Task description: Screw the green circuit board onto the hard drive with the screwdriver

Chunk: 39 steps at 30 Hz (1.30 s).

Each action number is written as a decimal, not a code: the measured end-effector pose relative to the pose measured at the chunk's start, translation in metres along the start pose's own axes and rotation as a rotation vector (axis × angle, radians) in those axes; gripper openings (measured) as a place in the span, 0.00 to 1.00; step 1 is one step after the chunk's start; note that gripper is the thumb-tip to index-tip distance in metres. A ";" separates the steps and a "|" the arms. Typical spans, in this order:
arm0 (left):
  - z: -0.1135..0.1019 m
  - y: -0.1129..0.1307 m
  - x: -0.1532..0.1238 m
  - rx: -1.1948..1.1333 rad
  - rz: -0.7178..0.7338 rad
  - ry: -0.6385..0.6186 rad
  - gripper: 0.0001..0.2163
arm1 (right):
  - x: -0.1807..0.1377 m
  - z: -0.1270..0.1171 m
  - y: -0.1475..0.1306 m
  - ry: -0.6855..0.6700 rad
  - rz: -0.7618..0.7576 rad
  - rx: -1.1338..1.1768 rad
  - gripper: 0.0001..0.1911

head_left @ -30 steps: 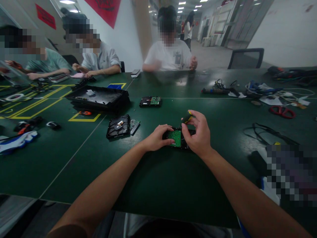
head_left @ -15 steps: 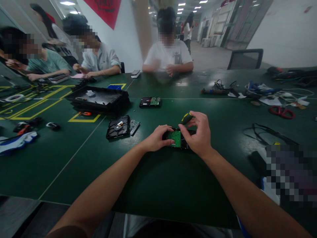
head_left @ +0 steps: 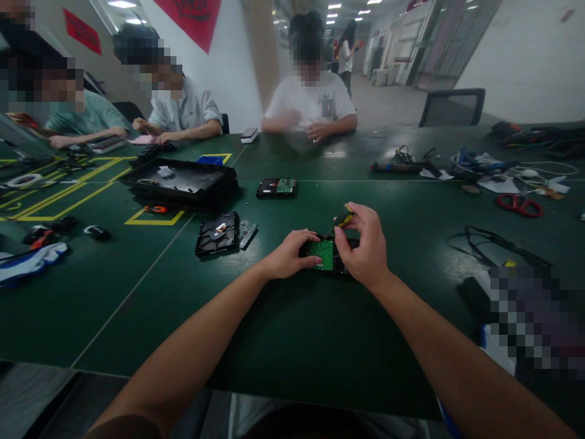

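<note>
A hard drive with a green circuit board (head_left: 322,253) lies in front of me on the dark green table. My left hand (head_left: 296,253) grips its left end, thumb on the near side and fingers over the far side. Above its right part, my right hand (head_left: 364,244) closes around the yellow and black handle of a screwdriver (head_left: 343,218). The screwdriver's tip is too small to make out near the board's far edge. Left of the hands sit an opened black drive casing (head_left: 217,235) and a loose circuit board (head_left: 247,233).
Another hard drive (head_left: 276,188) lies farther back, right of a black tray (head_left: 183,181). A mouse (head_left: 97,232) and blue-white gloves (head_left: 36,262) are at the left. Cables (head_left: 479,164) and red-handled scissors (head_left: 519,205) lie right. Several people sit across the table.
The screwdriver handle has turned between my right fingers, its yellow part now facing differently. My right hand has shifted very slightly; my left hand stays on the drive.
</note>
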<state>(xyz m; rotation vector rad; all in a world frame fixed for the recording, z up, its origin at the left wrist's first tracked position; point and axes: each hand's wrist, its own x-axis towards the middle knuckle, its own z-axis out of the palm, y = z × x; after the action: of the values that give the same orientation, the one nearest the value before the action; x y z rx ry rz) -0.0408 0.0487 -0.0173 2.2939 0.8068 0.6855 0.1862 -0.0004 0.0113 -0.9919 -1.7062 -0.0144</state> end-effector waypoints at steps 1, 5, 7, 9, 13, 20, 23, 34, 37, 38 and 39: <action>0.000 0.000 0.000 0.003 0.005 0.000 0.22 | 0.000 0.000 0.000 0.012 0.002 -0.007 0.33; 0.000 0.000 0.000 0.003 0.011 -0.009 0.22 | -0.001 0.000 0.001 0.052 -0.004 -0.032 0.34; 0.000 -0.001 0.000 0.001 0.004 -0.005 0.22 | -0.001 0.001 0.002 0.030 0.003 -0.007 0.35; 0.001 -0.002 0.000 -0.001 0.000 0.000 0.22 | -0.002 0.001 0.002 0.009 0.018 0.015 0.35; 0.001 -0.001 0.000 -0.004 -0.005 -0.009 0.22 | -0.003 0.002 0.002 0.019 0.033 -0.007 0.34; -0.001 0.001 0.000 0.000 0.002 -0.003 0.22 | -0.005 0.002 0.002 -0.032 0.040 0.021 0.35; -0.001 0.001 0.000 -0.006 0.008 0.000 0.22 | -0.005 0.002 0.002 -0.029 0.055 0.002 0.35; 0.000 0.000 0.000 -0.006 0.000 -0.003 0.23 | -0.005 0.003 0.002 -0.018 0.036 -0.041 0.34; 0.001 -0.001 0.000 -0.004 0.005 -0.003 0.23 | -0.005 0.003 0.003 -0.014 0.030 -0.048 0.34; 0.001 -0.002 0.000 -0.003 0.011 -0.001 0.22 | -0.005 0.003 0.003 -0.018 0.027 -0.045 0.35; 0.001 -0.002 0.000 -0.003 0.016 0.001 0.22 | -0.005 0.003 0.003 -0.019 0.025 -0.043 0.35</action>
<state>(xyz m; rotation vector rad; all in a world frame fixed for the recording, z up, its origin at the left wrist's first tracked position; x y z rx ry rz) -0.0410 0.0496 -0.0194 2.2998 0.7885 0.6948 0.1861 -0.0002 0.0045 -1.0481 -1.7172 -0.0254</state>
